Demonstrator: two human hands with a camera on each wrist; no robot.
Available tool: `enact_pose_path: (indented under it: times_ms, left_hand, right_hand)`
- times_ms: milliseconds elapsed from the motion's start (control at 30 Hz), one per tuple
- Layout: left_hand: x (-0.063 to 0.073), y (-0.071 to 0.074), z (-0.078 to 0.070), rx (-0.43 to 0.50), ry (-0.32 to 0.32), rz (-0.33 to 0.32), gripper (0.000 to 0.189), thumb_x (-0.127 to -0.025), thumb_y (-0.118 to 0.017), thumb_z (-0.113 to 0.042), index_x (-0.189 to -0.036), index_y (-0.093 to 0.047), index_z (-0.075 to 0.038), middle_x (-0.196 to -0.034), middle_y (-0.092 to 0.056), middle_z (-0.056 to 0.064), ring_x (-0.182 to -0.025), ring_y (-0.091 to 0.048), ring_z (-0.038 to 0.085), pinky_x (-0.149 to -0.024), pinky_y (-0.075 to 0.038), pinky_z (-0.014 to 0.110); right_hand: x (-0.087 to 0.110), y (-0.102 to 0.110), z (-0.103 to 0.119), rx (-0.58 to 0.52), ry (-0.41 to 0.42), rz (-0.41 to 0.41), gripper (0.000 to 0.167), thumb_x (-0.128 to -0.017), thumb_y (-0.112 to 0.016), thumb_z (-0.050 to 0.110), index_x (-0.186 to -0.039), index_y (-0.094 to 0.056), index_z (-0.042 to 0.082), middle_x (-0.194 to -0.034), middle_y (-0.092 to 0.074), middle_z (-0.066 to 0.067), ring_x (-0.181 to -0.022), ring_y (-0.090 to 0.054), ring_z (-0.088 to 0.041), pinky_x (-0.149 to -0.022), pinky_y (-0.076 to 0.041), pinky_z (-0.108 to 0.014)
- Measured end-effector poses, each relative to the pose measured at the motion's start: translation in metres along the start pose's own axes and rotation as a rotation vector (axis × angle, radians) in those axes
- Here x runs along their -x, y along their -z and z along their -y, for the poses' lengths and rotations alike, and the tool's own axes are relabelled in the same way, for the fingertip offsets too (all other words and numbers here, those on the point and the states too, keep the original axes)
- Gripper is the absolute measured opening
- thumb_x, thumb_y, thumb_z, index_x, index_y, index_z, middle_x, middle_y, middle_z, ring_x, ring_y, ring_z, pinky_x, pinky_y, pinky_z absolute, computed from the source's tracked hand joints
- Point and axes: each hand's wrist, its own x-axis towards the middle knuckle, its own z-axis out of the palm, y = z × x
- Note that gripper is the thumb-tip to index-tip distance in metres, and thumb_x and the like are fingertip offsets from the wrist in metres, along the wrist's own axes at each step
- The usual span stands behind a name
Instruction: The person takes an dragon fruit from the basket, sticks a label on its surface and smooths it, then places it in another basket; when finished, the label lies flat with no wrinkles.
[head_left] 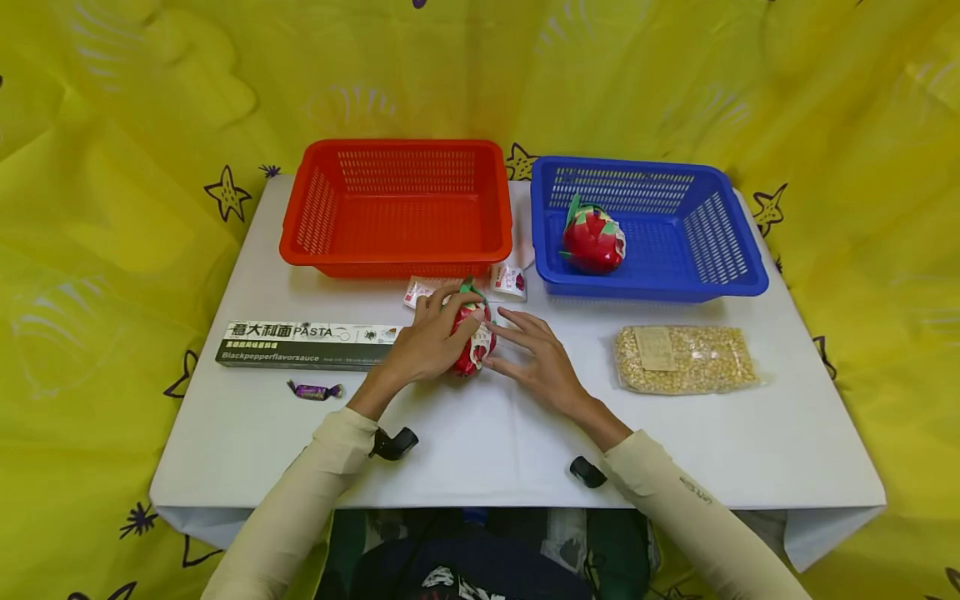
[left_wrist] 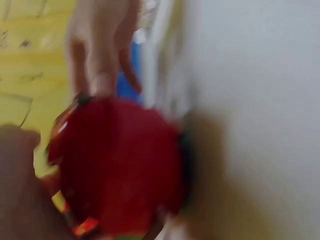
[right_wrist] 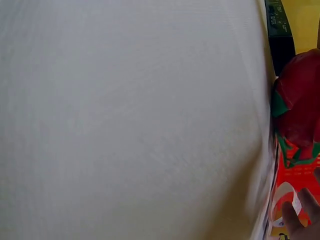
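Note:
A red dragon fruit with green leaf tips and a pale printed patch (head_left: 480, 337) is at the middle of the table. My left hand (head_left: 427, 346) grips it from the left and above, the thumb across its front. To its right is my right hand (head_left: 542, 367), fingers spread and fairly straight, fingertips right at the fruit's side. The left wrist view has the dragon fruit (left_wrist: 120, 165) large and blurred, close over the white cloth. Only the fingertips of my right hand (right_wrist: 302, 217) show in the right wrist view, below the fruit (right_wrist: 300, 100).
Behind stand a red basket (head_left: 405, 267) and a blue basket (head_left: 637, 287) holding another dragon fruit (head_left: 595, 242). A pasta box (head_left: 300, 346) and purple wrapped candy (head_left: 315, 391) lie left, a bag of yellow kernels (head_left: 686, 360) right. Behind the hands are a small white cup (head_left: 508, 282) and packet (head_left: 420, 290).

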Motion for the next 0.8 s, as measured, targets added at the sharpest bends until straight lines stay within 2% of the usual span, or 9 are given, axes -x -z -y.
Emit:
enact_pose_path:
  times_ms: [100, 167, 233, 300, 400, 533, 700, 800]
  left_hand:
    - [0.006, 0.010, 0.002, 0.023, -0.020, 0.098, 0.065, -0.105, -0.051, -0.060, -0.162, -0.038, -0.031, -0.176, -0.018, 0.006, -0.155, -0.023, 0.041, -0.099, -0.049, 0.074]
    - [0.009, 0.013, 0.002, 0.007, -0.048, 0.155, 0.078, -0.100, -0.062, -0.059, -0.166, -0.030, -0.031, -0.177, -0.011, 0.010, -0.158, -0.020, 0.044, -0.100, -0.047, 0.077]
    - [0.010, 0.012, 0.003, -0.013, -0.074, 0.187, 0.087, -0.097, -0.068, -0.056, -0.167, -0.024, -0.030, -0.177, -0.005, 0.013, -0.159, -0.017, 0.045, -0.101, -0.046, 0.078]
    - [0.011, 0.010, 0.004, -0.018, -0.085, 0.188, 0.088, -0.096, -0.070, -0.052, -0.167, -0.022, -0.030, -0.177, -0.001, 0.015, -0.158, -0.017, 0.044, -0.102, -0.046, 0.077]
    - [0.010, 0.003, 0.004, 0.000, -0.077, 0.148, 0.077, -0.099, -0.066, -0.047, -0.164, -0.028, -0.029, -0.175, -0.007, 0.016, -0.156, -0.020, 0.044, -0.102, -0.048, 0.073]
    - [0.009, -0.005, 0.002, 0.009, -0.046, 0.075, 0.061, -0.101, -0.059, -0.042, -0.156, -0.039, -0.029, -0.172, -0.017, 0.014, -0.151, -0.026, 0.041, -0.098, -0.053, 0.067]
    - [0.005, -0.015, -0.004, -0.016, -0.005, -0.070, 0.039, -0.104, -0.054, -0.040, -0.141, -0.054, -0.030, -0.165, -0.032, 0.010, -0.143, -0.037, 0.035, -0.084, -0.058, 0.059]
    - [0.003, -0.018, -0.007, -0.024, 0.018, -0.135, 0.030, -0.105, -0.051, -0.039, -0.132, -0.060, -0.031, -0.160, -0.038, 0.007, -0.141, -0.040, 0.034, -0.080, -0.058, 0.059]
  right_hand:
    - [0.001, 0.000, 0.002, 0.037, 0.061, -0.035, 0.053, -0.087, -0.089, 0.016, -0.137, -0.073, 0.011, -0.154, -0.059, -0.010, -0.146, -0.048, -0.033, -0.120, -0.040, -0.056]
    - [0.003, -0.001, 0.003, 0.057, 0.091, -0.046, 0.048, -0.089, -0.086, 0.014, -0.135, -0.074, 0.010, -0.153, -0.061, -0.010, -0.145, -0.049, -0.035, -0.118, -0.041, -0.057]
    - [0.004, -0.002, 0.004, 0.082, 0.106, -0.042, 0.045, -0.092, -0.084, 0.013, -0.135, -0.074, 0.011, -0.152, -0.062, -0.009, -0.144, -0.050, -0.036, -0.118, -0.042, -0.056]
    - [0.006, -0.003, 0.005, 0.108, 0.110, -0.034, 0.044, -0.093, -0.082, 0.014, -0.136, -0.073, 0.011, -0.151, -0.062, -0.008, -0.144, -0.050, -0.037, -0.118, -0.042, -0.056]
    - [0.007, -0.004, 0.006, 0.125, 0.087, -0.035, 0.043, -0.096, -0.080, 0.015, -0.137, -0.071, 0.011, -0.150, -0.064, -0.007, -0.144, -0.052, -0.037, -0.117, -0.043, -0.055]
    - [0.007, -0.008, 0.008, 0.096, 0.044, -0.040, 0.040, -0.099, -0.076, 0.015, -0.138, -0.071, 0.009, -0.149, -0.064, -0.008, -0.145, -0.051, -0.036, -0.119, -0.042, -0.055]
    - [0.002, -0.009, 0.011, 0.061, -0.004, -0.047, 0.037, -0.102, -0.073, 0.016, -0.138, -0.070, 0.009, -0.154, -0.060, -0.007, -0.149, -0.045, -0.037, -0.122, -0.038, -0.056]
    - [-0.001, -0.007, 0.013, 0.072, -0.020, -0.024, 0.037, -0.103, -0.070, 0.017, -0.140, -0.068, 0.010, -0.157, -0.057, -0.008, -0.151, -0.042, -0.038, -0.122, -0.037, -0.057]
